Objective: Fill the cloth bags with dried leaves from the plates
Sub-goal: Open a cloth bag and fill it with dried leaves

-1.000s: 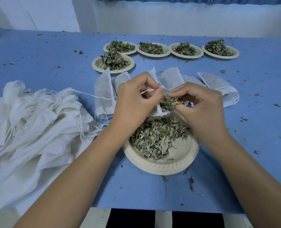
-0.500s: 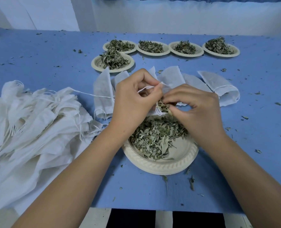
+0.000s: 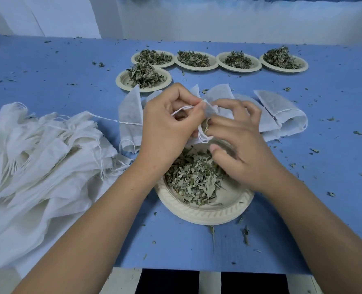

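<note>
Pinching cloth bag [image 3: 210, 111] by its drawstring with left hand [image 3: 167, 128] over near plate [image 3: 197, 214] of dried leaves [image 3: 195, 177]; right hand [image 3: 246, 149] at bag mouth, grip unclear. Bag pile [image 3: 38, 158] left, loose bags [image 3: 282, 109] behind hands. Since earlier: right fingers spread, thumb freed.

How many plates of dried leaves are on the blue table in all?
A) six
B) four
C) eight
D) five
A: there is a far row of four plates, a single plate in front of that row's left end, and the nearest plate.
</note>
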`<state>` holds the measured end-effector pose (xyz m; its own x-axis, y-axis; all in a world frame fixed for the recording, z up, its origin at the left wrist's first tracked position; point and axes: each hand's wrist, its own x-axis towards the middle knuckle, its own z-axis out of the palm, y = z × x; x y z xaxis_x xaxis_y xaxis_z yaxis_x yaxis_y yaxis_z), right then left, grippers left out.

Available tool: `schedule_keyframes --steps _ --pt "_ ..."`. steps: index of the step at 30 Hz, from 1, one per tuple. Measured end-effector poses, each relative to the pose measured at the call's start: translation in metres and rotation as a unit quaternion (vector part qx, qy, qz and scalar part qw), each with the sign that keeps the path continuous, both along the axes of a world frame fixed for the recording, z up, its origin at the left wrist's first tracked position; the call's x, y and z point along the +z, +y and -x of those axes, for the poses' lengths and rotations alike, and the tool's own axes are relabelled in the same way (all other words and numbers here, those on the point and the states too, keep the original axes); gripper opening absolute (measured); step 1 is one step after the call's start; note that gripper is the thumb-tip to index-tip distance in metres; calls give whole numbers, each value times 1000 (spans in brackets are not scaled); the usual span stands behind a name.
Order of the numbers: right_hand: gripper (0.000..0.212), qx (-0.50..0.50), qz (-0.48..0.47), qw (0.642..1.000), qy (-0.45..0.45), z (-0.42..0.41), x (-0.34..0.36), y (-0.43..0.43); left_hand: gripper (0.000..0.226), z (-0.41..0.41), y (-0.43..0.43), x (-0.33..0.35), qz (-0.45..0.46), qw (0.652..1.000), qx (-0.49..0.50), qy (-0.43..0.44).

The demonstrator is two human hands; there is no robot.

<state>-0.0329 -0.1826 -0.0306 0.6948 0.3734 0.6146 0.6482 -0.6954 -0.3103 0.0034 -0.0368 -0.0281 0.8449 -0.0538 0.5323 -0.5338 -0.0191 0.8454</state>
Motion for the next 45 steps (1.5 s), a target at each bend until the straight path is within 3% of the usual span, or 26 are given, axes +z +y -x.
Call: schedule_keyframes --steps 4,9,14,18,21,25,31,36,41,45 --pt "12 -7 6 1000 17 -1 1 -1 17 2 -1 -1 -11 1000 -10 -4" --pt "26 -50 -24 995 -79 0 7 -10 20 -2 2 2 24 999 32 1" --pt "35 -15 73 997 16 0 -6 5 21 5 -3 1 -7 999 -36 1" --pt "33 -46 -77 995 -32 0 6 -9 23 -1 0 2 15 999 19 20" --pt "36 -55 -118 988 -87 2 8 -14 22 -3 1 1 37 998 35 31" --pt "33 -8 -79 993 -82 2 4 -5 24 -2 -1 1 41 998 23 34" --pt "34 -41 21 998 -31 -3 -8 3 22 -2 -2 0 32 999 0 37" --pt "23 -62 -121 990 -48 1 3 -1 26 -3 -2 1 24 999 15 40" --pt "9 -40 -148 988 -24 5 3 4 22 -1 -2 -1 14 999 10 43" --pt "10 -65 -236 969 -27 4 5 -1 19 1 -3 -1 0 1000 -3 31"
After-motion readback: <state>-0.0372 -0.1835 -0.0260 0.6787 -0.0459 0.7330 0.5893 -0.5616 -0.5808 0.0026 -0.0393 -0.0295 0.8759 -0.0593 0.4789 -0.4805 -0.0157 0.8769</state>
